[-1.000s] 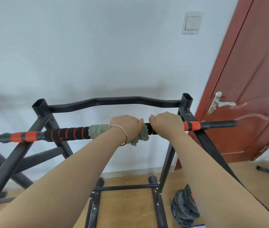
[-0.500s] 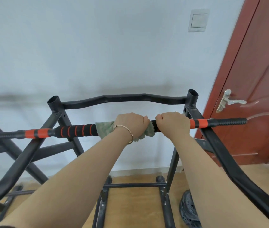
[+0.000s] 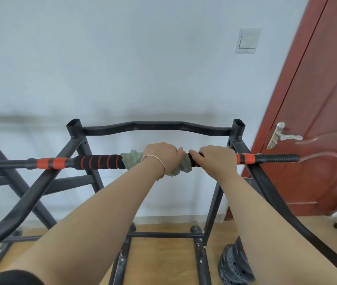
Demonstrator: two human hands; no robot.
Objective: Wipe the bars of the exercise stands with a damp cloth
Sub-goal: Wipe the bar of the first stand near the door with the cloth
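Head view: your left hand [image 3: 161, 156] grips the green cloth [image 3: 131, 160] wrapped round the bar [image 3: 99, 162], right hand [image 3: 217, 159] clenching the bar beside it; neither has slid lately, so wiping lingers mid-bar.

Bare forearms; thin gold bangle [image 3: 160, 163] on the left wrist; dark sleeve [image 3: 9, 278] on the left arm
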